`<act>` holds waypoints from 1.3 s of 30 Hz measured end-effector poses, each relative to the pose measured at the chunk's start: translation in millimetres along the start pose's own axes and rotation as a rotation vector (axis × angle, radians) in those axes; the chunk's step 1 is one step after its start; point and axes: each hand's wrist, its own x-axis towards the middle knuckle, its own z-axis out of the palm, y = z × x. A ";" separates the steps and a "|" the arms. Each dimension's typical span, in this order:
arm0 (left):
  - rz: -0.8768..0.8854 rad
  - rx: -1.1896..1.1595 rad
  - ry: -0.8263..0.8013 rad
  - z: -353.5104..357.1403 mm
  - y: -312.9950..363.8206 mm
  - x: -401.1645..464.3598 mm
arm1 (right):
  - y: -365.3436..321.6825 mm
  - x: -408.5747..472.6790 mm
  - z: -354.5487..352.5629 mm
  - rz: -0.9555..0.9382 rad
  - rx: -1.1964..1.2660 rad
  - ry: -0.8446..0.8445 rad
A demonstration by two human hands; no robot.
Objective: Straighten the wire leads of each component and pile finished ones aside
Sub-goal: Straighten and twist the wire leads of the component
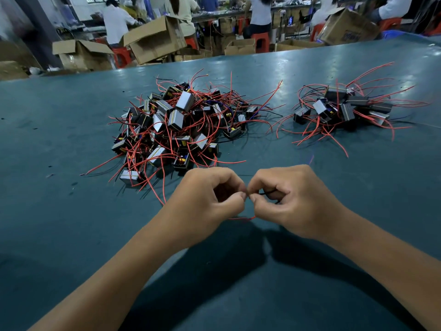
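Note:
A large tangled pile of small black and silver components point(181, 125) with red and black wire leads lies on the green table, ahead and left of my hands. A smaller pile of the same components point(343, 108) sits at the right. My left hand point(205, 199) and my right hand point(293, 199) meet fingertip to fingertip near the table's middle. Both pinch a thin black wire lead point(267, 192) between thumb and forefinger. A red lead point(241, 219) hangs out below the two hands. The component's body is hidden inside my left hand.
The green table point(71, 223) stretches wide around my arms. Beyond its far edge stand open cardboard boxes point(155, 39), red stools point(260, 41) and several people working at benches.

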 end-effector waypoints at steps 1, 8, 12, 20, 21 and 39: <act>-0.089 -0.109 -0.038 -0.5 -0.1 1.1 | -0.8 0.4 -0.9 -0.071 -0.089 -0.006; -0.563 -0.680 -0.198 -3.4 -2.0 4.1 | 1.6 0.3 1.4 -0.140 -0.105 -0.010; -0.417 -0.491 -0.107 -5.3 -4.0 1.7 | 5.0 0.5 2.5 -0.053 -0.014 -0.007; 0.354 0.333 0.083 -6.2 -13.8 2.1 | 11.5 -0.3 2.5 0.084 0.168 -0.026; 0.377 0.338 0.100 -5.5 -14.7 2.3 | 11.6 -0.8 2.0 0.087 0.177 -0.031; 0.115 0.322 -0.071 -25.3 -23.2 -6.0 | 17.3 1.3 -0.8 0.220 0.145 0.163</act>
